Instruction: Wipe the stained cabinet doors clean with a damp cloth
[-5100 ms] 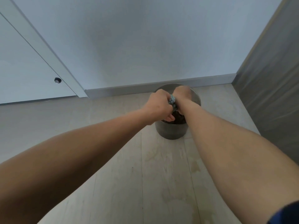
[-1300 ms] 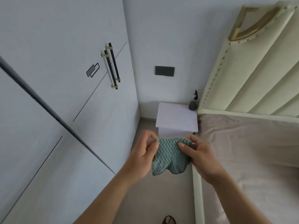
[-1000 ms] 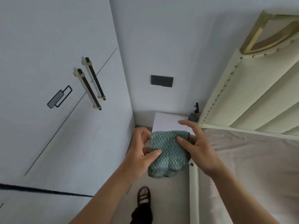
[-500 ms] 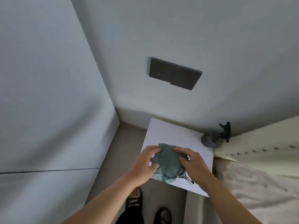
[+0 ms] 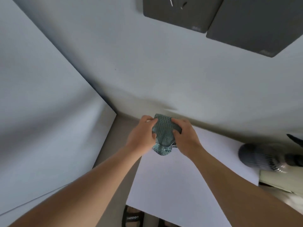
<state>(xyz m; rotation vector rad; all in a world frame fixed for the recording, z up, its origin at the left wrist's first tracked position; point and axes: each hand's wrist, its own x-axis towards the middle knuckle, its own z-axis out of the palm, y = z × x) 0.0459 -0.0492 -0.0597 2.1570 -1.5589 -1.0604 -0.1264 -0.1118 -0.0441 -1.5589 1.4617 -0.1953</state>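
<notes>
Gripping the damp cloth (image 5: 164,134) between my left hand (image 5: 142,136) and right hand (image 5: 186,136), I hold it bunched above the white nightstand's (image 5: 172,182) far edge. Bunched this tight, it might smear stains, and the cabinet door (image 5: 41,112) waits untouched at left.

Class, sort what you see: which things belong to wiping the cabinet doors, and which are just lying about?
For the job: teal knitted cloth, gripped by left hand and right hand; pale cabinet door.
Lying about: white bedside tabletop; dark grey spray bottle; dark square wall plates; black sandal.
</notes>
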